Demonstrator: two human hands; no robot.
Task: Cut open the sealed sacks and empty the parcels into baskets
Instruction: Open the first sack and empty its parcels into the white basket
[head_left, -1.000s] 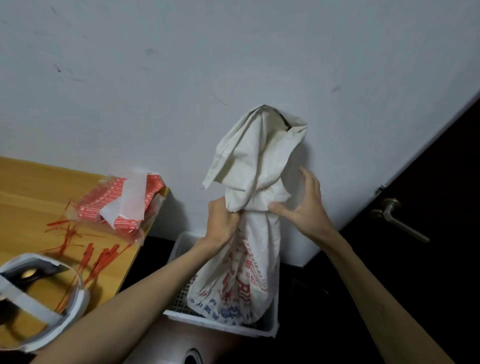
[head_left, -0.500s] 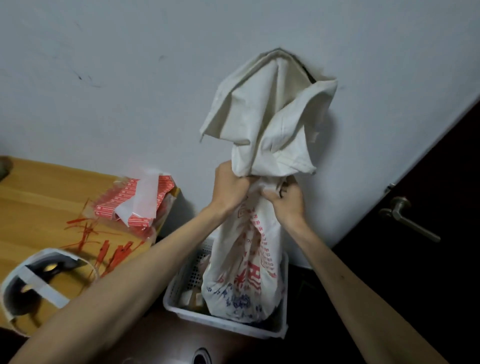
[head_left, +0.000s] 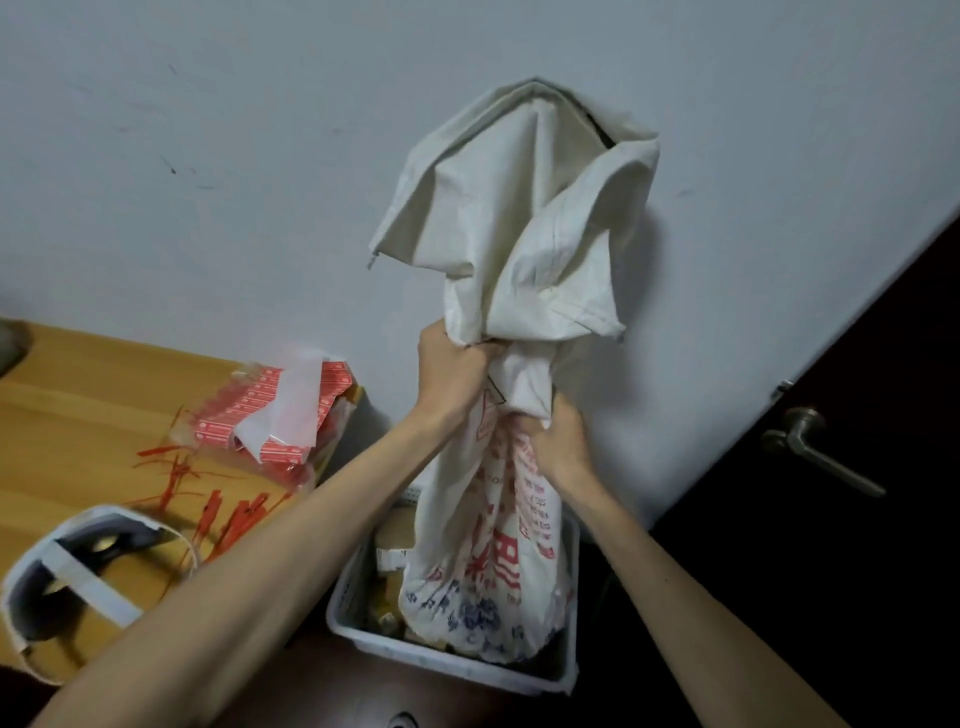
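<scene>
Right hand (head_left: 560, 441): fingers are curled tight round the bunched cloth at the sack's waist, just under the left one.
Left hand (head_left: 451, 375): fisted on the same gathered neck, a bit higher up.
Sack (head_left: 524, 244): held upended, with the plain closed end flopped over above both fists and the printed end hanging down into the basket.
Tip for this step: probably best done by lifting straight up and shaking. The mouth should be kept inside the rim so nothing gets flung onto the floor.
Basket (head_left: 447, 656): parked on the floor right under the sack. A few brown parcels (head_left: 397, 540) can be seen in it.
Sack mouth: buried down in the basket, so it can't be told whether more is stuck inside. The lower half does look bulged, though.
Table (head_left: 78, 415): red ties (head_left: 228, 517) and a red packet (head_left: 275, 415) are scattered on it. The white ring thing (head_left: 78, 566) is partly cut off by the forearm, and what it is can't be made out.
Door handle (head_left: 818, 449): far right on a dark door. Nothing else there is readable.
</scene>
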